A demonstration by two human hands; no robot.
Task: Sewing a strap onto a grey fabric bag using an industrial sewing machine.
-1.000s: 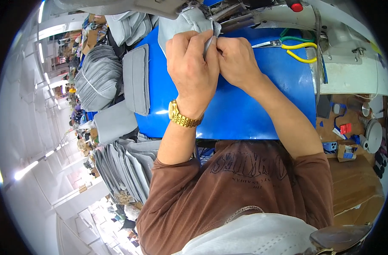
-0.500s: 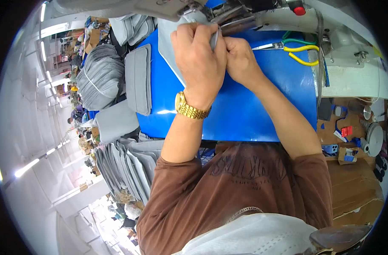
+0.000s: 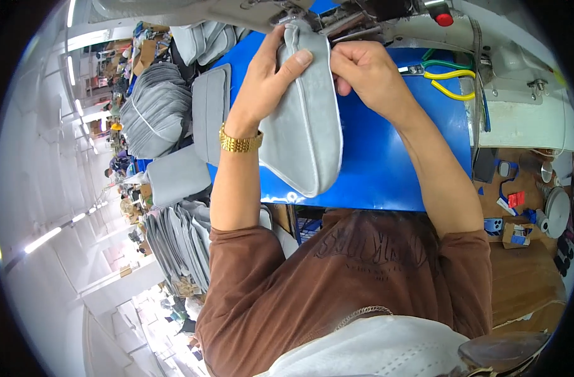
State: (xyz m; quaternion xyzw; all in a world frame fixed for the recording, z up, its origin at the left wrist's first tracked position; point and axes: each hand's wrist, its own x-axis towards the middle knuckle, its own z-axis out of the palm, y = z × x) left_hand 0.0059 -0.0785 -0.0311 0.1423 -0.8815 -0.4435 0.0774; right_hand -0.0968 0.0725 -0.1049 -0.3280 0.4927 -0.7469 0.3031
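Note:
A grey padded fabric piece [image 3: 302,138] with a raised piped seam hangs from the sewing machine [image 3: 356,22] toward me, over the blue work surface [image 3: 387,169]. My left hand [image 3: 268,81], with a gold watch on its wrist, grips the piece's upper left part, thumb on top and fingers partly hidden beneath. At the upper right edge of the piece, my right hand [image 3: 365,75] is closed, its curled fingers against the pale edging. Just right of that hand lie yellow-handled scissors [image 3: 453,87] and a green-handled tool [image 3: 447,64].
On the left stand a tied bundle of grey pieces [image 3: 155,110], a flat grey stack [image 3: 209,113] and another pile [image 3: 177,242] lower down. A red button [image 3: 444,19] sits on the machine. To the right, a wooden surface [image 3: 519,270] holds a small box [image 3: 517,232] and a white spool [image 3: 556,212].
The fabric piece has come toward me and now shows its seam and rounded lower end. My left hand has shifted left and turned, thumb up; my right hand has moved slightly right and up.

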